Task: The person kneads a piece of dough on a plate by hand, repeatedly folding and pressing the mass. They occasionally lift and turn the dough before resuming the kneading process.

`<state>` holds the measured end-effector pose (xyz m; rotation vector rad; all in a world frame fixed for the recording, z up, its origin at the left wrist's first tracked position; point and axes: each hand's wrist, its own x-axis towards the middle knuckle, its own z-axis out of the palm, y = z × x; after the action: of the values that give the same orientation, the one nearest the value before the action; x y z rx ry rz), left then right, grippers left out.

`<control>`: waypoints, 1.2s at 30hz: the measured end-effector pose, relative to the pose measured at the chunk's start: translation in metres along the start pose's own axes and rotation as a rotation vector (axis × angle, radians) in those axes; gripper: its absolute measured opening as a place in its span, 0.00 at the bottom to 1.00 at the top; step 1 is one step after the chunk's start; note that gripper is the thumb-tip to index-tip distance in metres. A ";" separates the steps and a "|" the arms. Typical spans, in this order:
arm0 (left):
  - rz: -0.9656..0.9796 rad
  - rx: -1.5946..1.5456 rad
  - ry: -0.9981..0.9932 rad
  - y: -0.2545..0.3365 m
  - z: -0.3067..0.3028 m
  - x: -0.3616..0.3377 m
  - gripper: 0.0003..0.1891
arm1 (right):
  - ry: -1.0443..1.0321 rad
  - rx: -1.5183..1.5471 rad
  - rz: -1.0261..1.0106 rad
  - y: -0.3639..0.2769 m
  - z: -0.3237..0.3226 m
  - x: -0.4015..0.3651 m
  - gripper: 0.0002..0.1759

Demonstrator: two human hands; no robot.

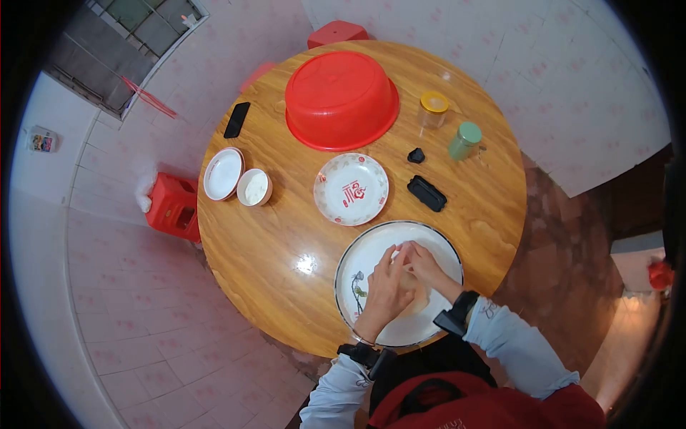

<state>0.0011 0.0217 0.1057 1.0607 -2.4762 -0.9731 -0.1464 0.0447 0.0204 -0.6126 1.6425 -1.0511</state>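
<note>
My left hand [386, 294] and my right hand [429, 270] come together over a large round white tray [350, 250] with a dark rim and a painted flower. Their fingers are bent and meet at the tips, closed around something pale that they mostly hide. Beneath and between them, a pale, dough-like mass [416, 304] lies on the tray, partly covered by the hands. Just beyond the tray is a white plate [351, 191] with a red design.
An upturned red basin [341, 100] stands at the back. On the left are a white bowl of white powder [255, 189], white dishes [223, 174] and a black phone [236, 120]. A yellow-lidded jar [433, 109], green jar [465, 141] and black tray [426, 193] sit right.
</note>
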 end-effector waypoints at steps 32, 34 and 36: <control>-0.157 0.040 0.147 -0.034 0.065 -0.056 0.33 | -0.053 -0.772 -1.151 0.003 -0.003 -0.061 0.15; -0.187 0.062 0.163 -0.038 0.064 -0.039 0.33 | -0.057 -0.779 -1.132 0.000 -0.003 -0.038 0.13; -0.291 0.063 0.130 -0.039 0.061 -0.018 0.32 | 0.017 -0.754 -1.026 0.000 -0.004 -0.014 0.13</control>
<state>0.0046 0.0437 0.0352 1.4861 -2.3029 -0.8756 -0.1454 0.0577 0.0274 -2.0940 1.7223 -1.0651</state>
